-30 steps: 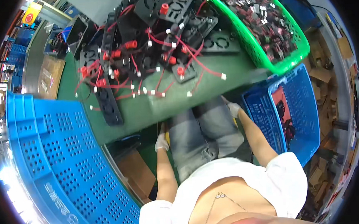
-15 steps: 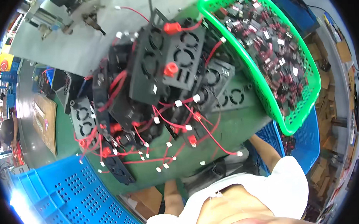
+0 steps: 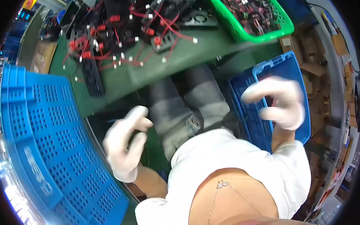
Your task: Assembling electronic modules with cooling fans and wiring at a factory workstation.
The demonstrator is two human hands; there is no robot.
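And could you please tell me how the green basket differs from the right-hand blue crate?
The green basket is heaped with small dark-and-red parts; the blue crate's inside is partly hidden behind the right hand. The green basket stands at the table's right end, the blue crate beside the person's legs. Both have perforated walls.

Arms (image 3: 150,182) bent, fingers (image 3: 137,113) half-curled

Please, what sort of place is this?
Probably a factory or assembly workshop: a heap of wired black parts covers a green table, near a green basket of small parts and blue crates.
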